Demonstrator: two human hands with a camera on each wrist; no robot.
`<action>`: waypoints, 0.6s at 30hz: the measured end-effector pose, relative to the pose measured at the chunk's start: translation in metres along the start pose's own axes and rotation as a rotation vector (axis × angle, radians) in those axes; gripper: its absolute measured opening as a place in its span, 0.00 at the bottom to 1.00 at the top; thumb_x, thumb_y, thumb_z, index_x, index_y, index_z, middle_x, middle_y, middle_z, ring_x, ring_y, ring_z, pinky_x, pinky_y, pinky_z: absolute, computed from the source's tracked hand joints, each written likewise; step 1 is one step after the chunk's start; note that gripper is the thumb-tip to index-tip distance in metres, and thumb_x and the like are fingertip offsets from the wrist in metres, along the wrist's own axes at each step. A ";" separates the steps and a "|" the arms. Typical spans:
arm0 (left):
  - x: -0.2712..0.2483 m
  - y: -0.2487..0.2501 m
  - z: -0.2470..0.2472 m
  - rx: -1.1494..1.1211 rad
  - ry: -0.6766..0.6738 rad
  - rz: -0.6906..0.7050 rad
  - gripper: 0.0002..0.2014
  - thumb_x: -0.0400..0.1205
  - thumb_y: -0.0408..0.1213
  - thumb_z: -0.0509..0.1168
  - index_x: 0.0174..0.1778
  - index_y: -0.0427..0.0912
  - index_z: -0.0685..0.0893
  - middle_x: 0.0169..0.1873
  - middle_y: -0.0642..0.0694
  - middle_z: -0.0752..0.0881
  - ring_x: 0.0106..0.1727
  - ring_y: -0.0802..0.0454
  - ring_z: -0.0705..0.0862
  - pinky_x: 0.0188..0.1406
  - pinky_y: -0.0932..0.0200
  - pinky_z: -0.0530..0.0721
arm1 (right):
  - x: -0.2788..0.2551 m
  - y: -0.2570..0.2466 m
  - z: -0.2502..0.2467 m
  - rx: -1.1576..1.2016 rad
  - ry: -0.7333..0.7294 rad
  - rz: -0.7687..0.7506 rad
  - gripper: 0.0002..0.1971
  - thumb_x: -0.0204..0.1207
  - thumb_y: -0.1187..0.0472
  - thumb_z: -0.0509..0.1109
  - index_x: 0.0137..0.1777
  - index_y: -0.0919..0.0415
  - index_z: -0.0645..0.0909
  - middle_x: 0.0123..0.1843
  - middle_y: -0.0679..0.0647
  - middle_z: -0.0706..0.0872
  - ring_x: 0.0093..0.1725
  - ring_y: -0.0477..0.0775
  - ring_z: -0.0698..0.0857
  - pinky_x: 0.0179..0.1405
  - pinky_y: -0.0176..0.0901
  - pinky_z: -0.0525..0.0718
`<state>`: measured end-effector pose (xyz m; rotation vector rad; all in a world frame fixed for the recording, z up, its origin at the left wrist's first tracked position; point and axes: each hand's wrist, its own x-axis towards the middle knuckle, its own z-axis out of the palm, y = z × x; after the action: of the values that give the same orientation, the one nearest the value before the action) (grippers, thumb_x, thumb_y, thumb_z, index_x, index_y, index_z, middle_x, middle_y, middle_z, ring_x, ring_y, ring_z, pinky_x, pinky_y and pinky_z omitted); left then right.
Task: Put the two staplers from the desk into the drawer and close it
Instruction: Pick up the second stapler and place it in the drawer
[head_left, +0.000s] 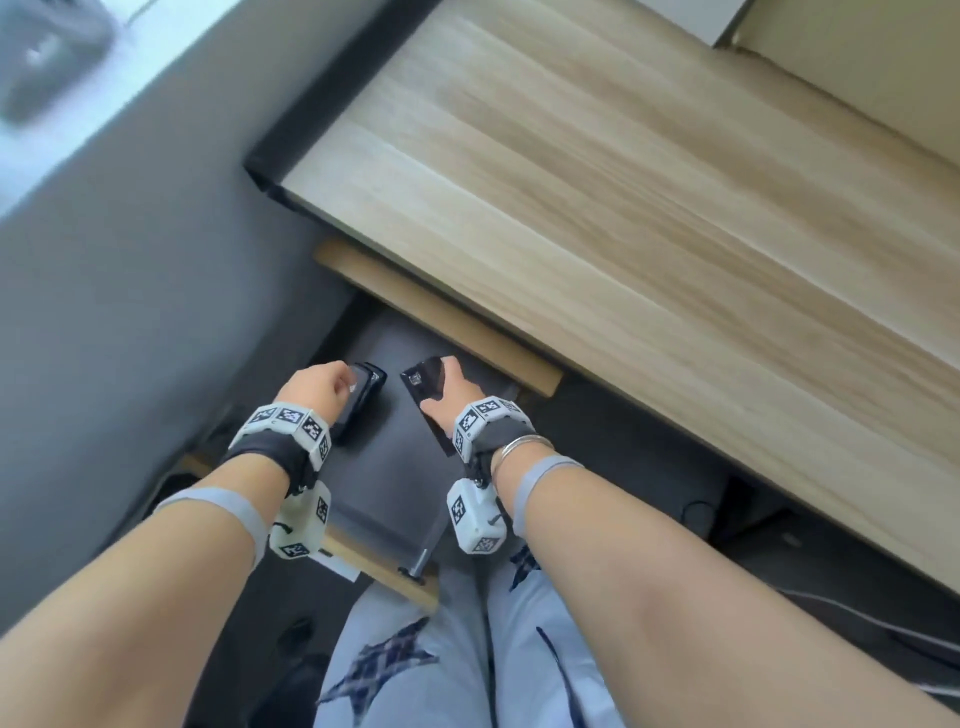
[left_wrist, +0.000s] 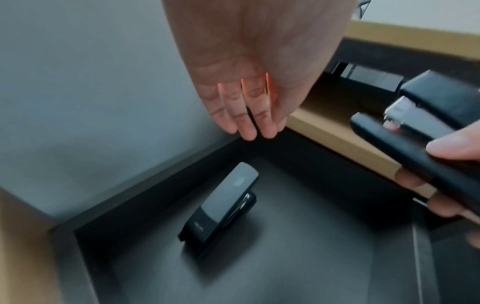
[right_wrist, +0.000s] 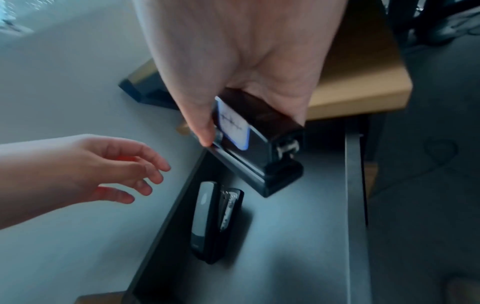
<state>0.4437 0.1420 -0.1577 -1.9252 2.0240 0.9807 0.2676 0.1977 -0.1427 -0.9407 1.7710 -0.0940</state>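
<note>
The drawer (head_left: 395, 483) under the desk stands pulled out, dark grey inside. A small black stapler (left_wrist: 221, 207) (right_wrist: 215, 222) (head_left: 363, 402) lies on its floor near the left wall. My left hand (head_left: 319, 387) (left_wrist: 249, 123) (right_wrist: 124, 170) hovers just above it, fingers relaxed, holding nothing. My right hand (head_left: 449, 392) (right_wrist: 249, 127) grips a larger black stapler (right_wrist: 262, 150) (left_wrist: 426, 139) (head_left: 423, 387) with a white label, held above the drawer's far right part, thumb and fingers on its sides.
The light wooden desk top (head_left: 623, 182) runs above and to the right of the drawer. A grey wall (head_left: 130, 260) stands close on the left. The drawer front with its metal handle (head_left: 418, 564) is near my legs. Cables lie on the floor at right.
</note>
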 end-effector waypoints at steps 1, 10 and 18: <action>0.001 -0.007 0.006 -0.003 -0.008 -0.009 0.15 0.81 0.31 0.56 0.57 0.41 0.85 0.55 0.37 0.89 0.56 0.37 0.85 0.56 0.50 0.82 | 0.007 0.004 0.008 0.013 -0.007 0.044 0.28 0.80 0.58 0.63 0.78 0.52 0.57 0.45 0.60 0.81 0.44 0.63 0.81 0.48 0.50 0.80; 0.028 -0.037 0.043 -0.015 -0.037 -0.006 0.13 0.80 0.31 0.58 0.55 0.39 0.85 0.54 0.36 0.87 0.56 0.37 0.85 0.58 0.48 0.83 | 0.060 0.028 0.054 0.201 0.045 0.304 0.31 0.81 0.61 0.61 0.81 0.54 0.53 0.69 0.66 0.80 0.64 0.67 0.82 0.66 0.52 0.77; 0.050 -0.049 0.066 -0.031 0.021 0.032 0.15 0.77 0.25 0.59 0.55 0.37 0.85 0.54 0.35 0.84 0.55 0.36 0.84 0.58 0.50 0.80 | 0.089 0.046 0.071 0.252 -0.024 0.315 0.42 0.72 0.61 0.76 0.80 0.50 0.53 0.68 0.62 0.81 0.63 0.65 0.84 0.59 0.47 0.79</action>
<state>0.4630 0.1408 -0.2518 -1.9321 2.0691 1.0099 0.2917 0.1984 -0.2630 -0.4755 1.8142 -0.1002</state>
